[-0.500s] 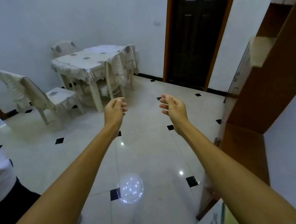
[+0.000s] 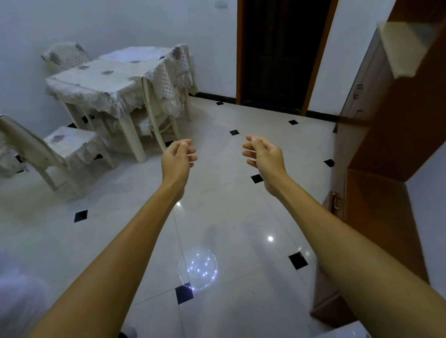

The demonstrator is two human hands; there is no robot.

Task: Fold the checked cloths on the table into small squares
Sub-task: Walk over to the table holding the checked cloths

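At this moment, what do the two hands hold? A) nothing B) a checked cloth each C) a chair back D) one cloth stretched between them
A: the left hand and right hand are held out in the air over the tiled floor, fingers loosely curled, touching nothing.

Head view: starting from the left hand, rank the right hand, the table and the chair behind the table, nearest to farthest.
From the left hand:
1. Right hand, level with it, just to its right.
2. Table, ahead and to the left.
3. Chair, beyond the table, against the back wall.
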